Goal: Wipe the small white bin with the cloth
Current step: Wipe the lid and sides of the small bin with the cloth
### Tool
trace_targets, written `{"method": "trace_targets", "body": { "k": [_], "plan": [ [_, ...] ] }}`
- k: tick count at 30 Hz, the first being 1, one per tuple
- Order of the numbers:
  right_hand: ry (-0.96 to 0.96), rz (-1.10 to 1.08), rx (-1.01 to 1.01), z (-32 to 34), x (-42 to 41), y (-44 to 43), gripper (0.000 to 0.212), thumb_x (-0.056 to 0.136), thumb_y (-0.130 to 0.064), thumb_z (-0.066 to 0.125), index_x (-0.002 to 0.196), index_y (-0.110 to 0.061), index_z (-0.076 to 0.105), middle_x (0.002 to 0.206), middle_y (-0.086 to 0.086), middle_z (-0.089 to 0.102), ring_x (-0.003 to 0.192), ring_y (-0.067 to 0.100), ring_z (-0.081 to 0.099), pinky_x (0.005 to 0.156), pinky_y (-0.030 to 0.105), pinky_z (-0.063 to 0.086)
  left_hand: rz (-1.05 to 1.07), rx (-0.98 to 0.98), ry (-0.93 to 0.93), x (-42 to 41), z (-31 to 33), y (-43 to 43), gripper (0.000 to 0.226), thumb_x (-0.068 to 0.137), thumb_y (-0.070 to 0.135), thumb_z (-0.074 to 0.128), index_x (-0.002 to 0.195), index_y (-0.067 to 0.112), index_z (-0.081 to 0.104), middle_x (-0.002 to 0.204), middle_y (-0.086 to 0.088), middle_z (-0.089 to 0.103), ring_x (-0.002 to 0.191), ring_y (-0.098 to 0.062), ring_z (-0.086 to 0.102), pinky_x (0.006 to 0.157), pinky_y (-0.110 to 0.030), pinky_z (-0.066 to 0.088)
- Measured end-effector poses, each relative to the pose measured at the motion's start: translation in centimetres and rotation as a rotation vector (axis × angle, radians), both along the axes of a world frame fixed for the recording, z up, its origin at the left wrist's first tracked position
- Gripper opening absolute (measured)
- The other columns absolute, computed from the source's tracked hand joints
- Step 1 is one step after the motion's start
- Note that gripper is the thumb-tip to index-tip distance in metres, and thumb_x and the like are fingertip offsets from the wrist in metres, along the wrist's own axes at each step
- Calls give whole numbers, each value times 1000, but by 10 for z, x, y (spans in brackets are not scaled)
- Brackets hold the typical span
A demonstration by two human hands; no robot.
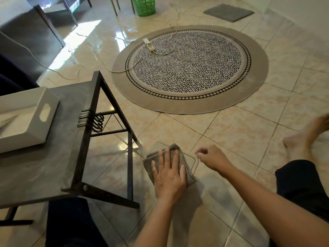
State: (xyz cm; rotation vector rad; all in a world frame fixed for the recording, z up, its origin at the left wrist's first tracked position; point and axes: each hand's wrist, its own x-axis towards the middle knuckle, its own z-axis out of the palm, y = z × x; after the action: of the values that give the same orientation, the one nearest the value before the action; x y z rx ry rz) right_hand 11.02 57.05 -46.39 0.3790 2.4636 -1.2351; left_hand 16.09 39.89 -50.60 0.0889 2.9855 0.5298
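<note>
Left hand [168,173] lies flat, palm down, fingers spread, pressing a folded grey-brown cloth [185,164] against the tiled floor [231,136]. The forearm runs in from the lower edge, wrist straight. The cloth rests on a flat, pale rounded-corner panel [193,160] that lies on the tiles; what the panel is cannot be told.

Right hand [212,157] hovers just right of the cloth, apart from it, palm down, fingers loosely curled, blurred, holding nothing. Its forearm crosses from the lower right.

Small white bin [25,118] sits on the grey counter [58,157] at the left, well apart from both hands, tipped so its cut-out handle slot faces the camera; no hand touches it. The counter has a dark metal frame [105,107].

Beyond: a round patterned rug [190,68] carrying a white power strip [148,44] with trailing cord, a green basket [144,5] and a grey mat [228,12] farther back. A bare foot [302,138] rests at the right edge
</note>
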Motion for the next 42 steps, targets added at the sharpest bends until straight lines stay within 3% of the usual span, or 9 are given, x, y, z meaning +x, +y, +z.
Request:
{"method": "trace_targets", "body": {
  "k": [4, 8, 12, 17, 21, 25, 30, 35, 42],
  "plan": [
    [32, 259, 80, 9, -32, -12, 33, 98, -12, 48, 125, -18, 66, 120, 9, 69, 107, 22, 64, 85, 29, 48, -76, -57, -34, -1, 5, -7, 62, 100, 51, 15, 154, 36, -12, 161, 6, -26, 144, -12, -32, 118, -48, -14],
    [4, 428, 112, 7, -41, -24, 35, 97, -12, 53, 129, -17, 63, 108, 3, 67, 98, 19, 62, 80, 27, 48, -59, -53, -26, 1, 5, -10, 63, 100, 52, 16, 152, 37, -15, 160, 6, -28, 144, -11, -33, 117, -46, -15],
    [-18, 423, 65, 1, -36, -19, 37, 94, -9, 56, 131, -17, 61, 89, -4, 63, 80, 9, 59, 66, 19, 44, 38, -27, -41, -3, 5, -9, 63, 100, 52, 17, 151, 36, -16, 158, 7, -31, 144, -12, -33, 117, -44, -18],
    [-4, 378, 32, -4, -16, -9, 43, 92, -7, 59, 133, -19, 58, 85, -4, 61, 81, 12, 59, 74, 24, 49, 90, -39, -86, -11, 11, -2, 64, 95, 54, 7, 149, 34, -18, 158, 5, -30, 144, -16, -32, 119, -48, -16],
    [-35, 333, -34, -7, 3, -5, 47, 90, -5, 63, 134, -20, 56, 87, 2, 64, 77, 15, 65, 74, 33, 61, 66, -51, -101, -15, 12, 1, 60, 99, 51, 13, 147, 33, -20, 158, 4, -30, 145, -17, -30, 118, -49, -16],
    [-133, 299, -142, -5, 15, -6, 55, 90, 2, 61, 139, -19, 48, 83, 6, 65, 74, 17, 67, 65, 25, 60, 28, -40, -100, -15, 14, 1, 61, 101, 50, 15, 148, 35, -21, 158, 5, -31, 145, -16, -31, 118, -49, -16],
    [-96, 271, -211, -3, -6, -19, 61, 91, 3, 59, 146, -18, 45, 86, 7, 61, 81, 17, 64, 78, 37, 63, -2, -1, -123, -14, 16, -7, 62, 101, 51, 16, 148, 36, -22, 159, 5, -30, 144, -16, -32, 119, -50, -15],
    [-127, 291, -285, -1, -27, -26, 70, 88, 10, 59, 148, -23, 44, 86, 7, 57, 74, 16, 63, 65, 30, 60, 12, -16, -111, -12, 15, -17, 63, 101, 53, 15, 151, 36, -19, 159, 6, -30, 144, -16, -32, 120, -51, -11],
    [-129, 234, -327, -11, -23, -19, 71, 85, 13, 57, 145, -24, 47, 92, 12, 56, 74, 19, 63, 61, 28, 58, -30, -54, -82, -8, 13, -7, 63, 101, 51, 14, 153, 34, -16, 159, 5, -30, 143, -17, -35, 117, -49, -19]
  ]
}}
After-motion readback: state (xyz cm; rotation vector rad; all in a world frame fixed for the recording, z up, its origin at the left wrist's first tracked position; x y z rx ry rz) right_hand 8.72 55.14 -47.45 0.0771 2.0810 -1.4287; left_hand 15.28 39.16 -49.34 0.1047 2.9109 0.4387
